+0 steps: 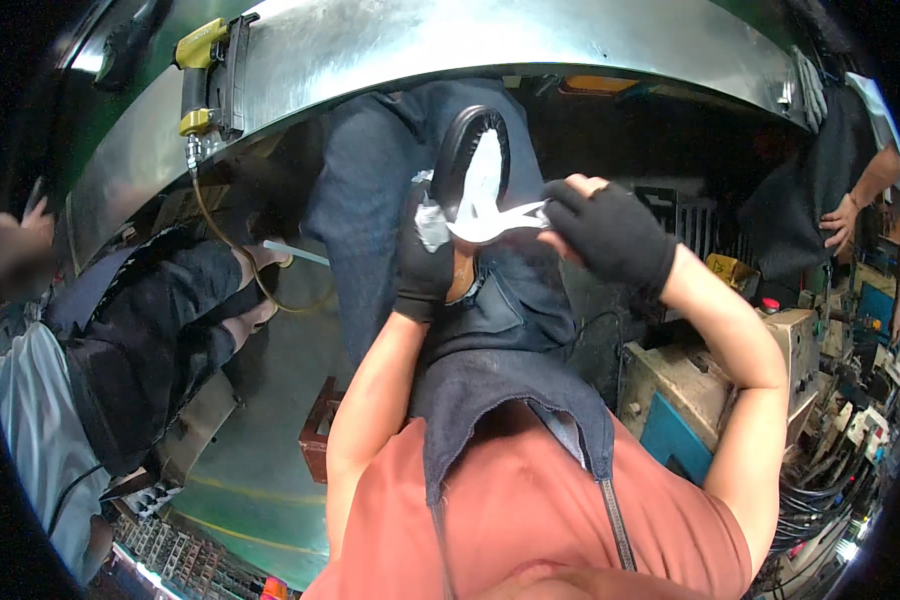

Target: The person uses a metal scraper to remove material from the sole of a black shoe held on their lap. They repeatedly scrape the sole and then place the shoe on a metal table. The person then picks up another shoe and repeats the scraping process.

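Silvery metal tabletop (510, 40) curved across the far side, biggest thing around. My dark blue trousers (355, 190) came next, the shoe (456, 165) out over them, between my knees and lengthwise to me. Shoe: glossy black round the outside, rounded at the far end, rim puckered into small folds along the inner edge; long white area (486, 170) in the middle, brown part (462, 268) at the end nearest me. Yellow-and-black air tool (200, 75) stood by the tabletop's left edge, well apart from the shoe. My right hand (610, 225), black-gloved with some skin showing at the fingers, was closed, pinching the end of a white strip (505, 222). Strip ran in a curve to the shoe, smooth and bent. My left hand (422, 260), also gloved, gripped the shoe's left side. Smallest: crumpled whitish scrap (431, 226) at the left fingers.
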Available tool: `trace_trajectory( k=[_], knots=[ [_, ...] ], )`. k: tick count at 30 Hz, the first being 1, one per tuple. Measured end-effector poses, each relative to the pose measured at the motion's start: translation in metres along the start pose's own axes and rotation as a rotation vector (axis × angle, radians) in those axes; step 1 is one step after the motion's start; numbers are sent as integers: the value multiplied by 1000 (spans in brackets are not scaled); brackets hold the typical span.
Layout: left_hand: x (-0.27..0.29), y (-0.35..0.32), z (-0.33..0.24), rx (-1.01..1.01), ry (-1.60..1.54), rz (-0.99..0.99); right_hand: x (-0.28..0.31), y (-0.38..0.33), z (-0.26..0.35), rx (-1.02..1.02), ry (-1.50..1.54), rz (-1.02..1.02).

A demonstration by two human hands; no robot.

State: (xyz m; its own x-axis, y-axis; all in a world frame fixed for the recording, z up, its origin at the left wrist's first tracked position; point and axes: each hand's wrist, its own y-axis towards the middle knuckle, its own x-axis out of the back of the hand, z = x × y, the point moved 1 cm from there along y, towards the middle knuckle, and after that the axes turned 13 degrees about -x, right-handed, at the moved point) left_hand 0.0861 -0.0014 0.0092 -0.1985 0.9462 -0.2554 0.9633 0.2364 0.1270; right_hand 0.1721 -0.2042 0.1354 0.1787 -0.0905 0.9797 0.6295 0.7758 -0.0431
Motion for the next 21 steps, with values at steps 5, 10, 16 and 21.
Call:
trace_trajectory(
  k=[5,10,16,21],
  knots=[
    [2,18,-24,-72,202,39,27,3,-8,-35,170,289],
    [8,15,-33,106,282,361,24,31,47,338,410,142],
    [22,0,-25,-38,501,401,5,10,44,275,126,50],
    [13,-7,-26,217,74,217,-12,12,28,-8,187,96]
  ],
)
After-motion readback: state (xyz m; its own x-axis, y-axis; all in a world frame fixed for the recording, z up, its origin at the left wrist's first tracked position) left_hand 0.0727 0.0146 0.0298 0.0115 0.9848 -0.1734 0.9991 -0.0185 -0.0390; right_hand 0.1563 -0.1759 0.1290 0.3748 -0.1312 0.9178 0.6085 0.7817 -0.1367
